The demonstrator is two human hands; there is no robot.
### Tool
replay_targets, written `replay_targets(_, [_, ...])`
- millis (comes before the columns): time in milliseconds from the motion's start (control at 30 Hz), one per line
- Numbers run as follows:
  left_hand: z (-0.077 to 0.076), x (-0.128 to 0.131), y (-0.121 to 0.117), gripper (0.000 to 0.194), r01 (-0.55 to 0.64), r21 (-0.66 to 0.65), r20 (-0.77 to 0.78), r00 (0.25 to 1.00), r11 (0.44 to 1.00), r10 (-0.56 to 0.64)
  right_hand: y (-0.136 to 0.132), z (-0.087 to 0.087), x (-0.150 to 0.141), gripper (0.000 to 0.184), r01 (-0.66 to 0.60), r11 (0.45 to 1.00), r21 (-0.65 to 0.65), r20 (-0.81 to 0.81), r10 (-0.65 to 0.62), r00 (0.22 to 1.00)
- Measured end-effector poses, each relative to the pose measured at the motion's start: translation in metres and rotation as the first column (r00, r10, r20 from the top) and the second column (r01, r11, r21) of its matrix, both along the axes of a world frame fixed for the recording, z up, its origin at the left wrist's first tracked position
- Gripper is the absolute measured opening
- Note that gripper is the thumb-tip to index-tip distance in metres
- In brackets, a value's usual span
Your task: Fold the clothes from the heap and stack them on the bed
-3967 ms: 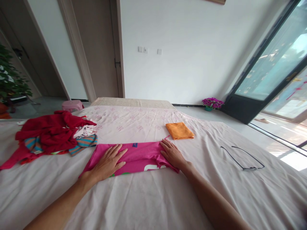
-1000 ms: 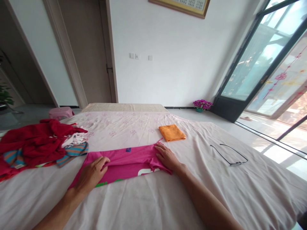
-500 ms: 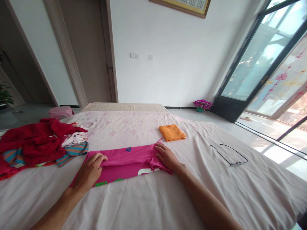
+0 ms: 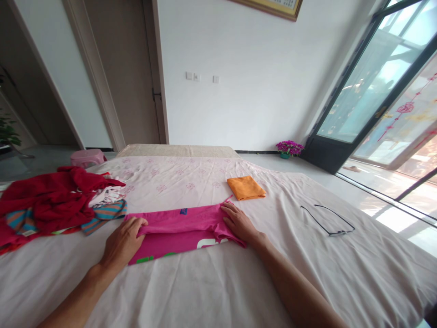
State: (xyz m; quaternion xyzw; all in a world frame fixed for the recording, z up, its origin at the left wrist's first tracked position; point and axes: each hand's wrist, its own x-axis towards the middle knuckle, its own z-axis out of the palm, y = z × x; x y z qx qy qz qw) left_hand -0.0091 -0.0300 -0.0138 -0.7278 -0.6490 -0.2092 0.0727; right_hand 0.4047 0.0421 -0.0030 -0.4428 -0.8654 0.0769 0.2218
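Observation:
A pink shirt (image 4: 180,226) lies in a long folded strip across the bed, with a small blue label at its far edge and white and green print along the near edge. At its left end my left hand (image 4: 124,239) is closed on the cloth, fingers curled over the folded layer and the thumb side tucked at the fold. My right hand (image 4: 239,223) rests flat on the right end, fingers stretched out. Just beyond that hand sits a folded orange cloth (image 4: 246,188).
To the left is a heap of red clothes (image 4: 61,196) with a blue-and-orange striped piece (image 4: 104,216). Eyeglasses (image 4: 329,223) lie on the bed sheet (image 4: 191,291) at right. A pink stool (image 4: 88,157) and purple flowers (image 4: 289,147) stand on the floor beyond.
My left hand has gone from lying flat on the shirt to gripping its left end, and has slid left and away along the fold. My right hand stays on the right end.

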Motion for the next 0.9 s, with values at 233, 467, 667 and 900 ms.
replay_targets(233, [0.0019,0.0022,-0.0034,0.016,-0.084,-0.113,0.025,0.996,0.990,0.088,0.0000,-0.0003,-0.0002,0.046,0.000,1.000,-0.003,0.001,0.000,1.000])
replay_targets(467, [-0.0014,0.0009,-0.0021,0.018,-0.104,-0.185,0.041,0.993,0.977,0.114,-0.0008,0.0014,-0.0009,0.046,-0.002,1.000,-0.006,-0.004,0.002,1.000])
replay_targets(667, [0.0002,0.0011,-0.0021,0.019,-0.109,-0.206,0.049,0.991,0.972,0.121,-0.0009,0.0017,-0.0009,0.046,0.003,1.000,-0.005,0.004,-0.003,1.000])
replay_targets(900, [0.0010,0.0015,-0.0023,0.018,-0.113,-0.214,0.032,0.992,0.970,0.123,-0.0001,0.0003,-0.0004,0.047,-0.001,1.000,-0.001,-0.006,0.001,1.000])
